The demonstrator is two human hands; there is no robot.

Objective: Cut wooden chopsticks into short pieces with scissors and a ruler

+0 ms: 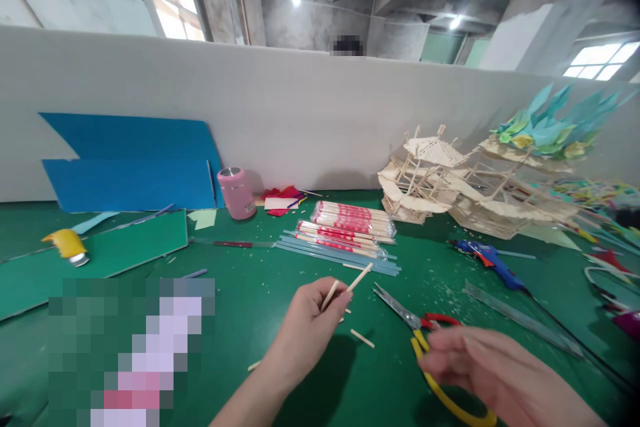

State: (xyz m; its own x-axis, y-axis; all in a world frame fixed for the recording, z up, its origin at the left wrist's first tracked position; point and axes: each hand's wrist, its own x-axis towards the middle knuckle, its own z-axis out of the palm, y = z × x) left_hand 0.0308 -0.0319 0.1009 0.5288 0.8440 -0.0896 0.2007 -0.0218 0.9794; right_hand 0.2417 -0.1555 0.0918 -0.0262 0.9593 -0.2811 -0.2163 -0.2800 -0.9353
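My left hand (315, 317) pinches two short wooden stick pieces between thumb and fingers. One stick piece (362, 276) points up to the right; the other stands upright beside it. My right hand (485, 363), a little blurred, is over the handles of a pair of scissors (407, 313), its fingers loosely curved and apart. These scissors have red and yellow handles, and their slightly parted blades point up-left. Below my left hand, a cut stick piece (363, 338) lies on the green tabletop (320, 387), with other bits partly hidden behind the hand.
Bundled sticks in plastic (350, 227) and blue strips (335, 255) lie ahead. A pink jar (237, 193) stands left of them. Rightward are a blue glue gun (493, 263) with its cord and a wooden-stick model (425, 173). A yellow-handled tool (67, 245) rests on a green board (145, 243).
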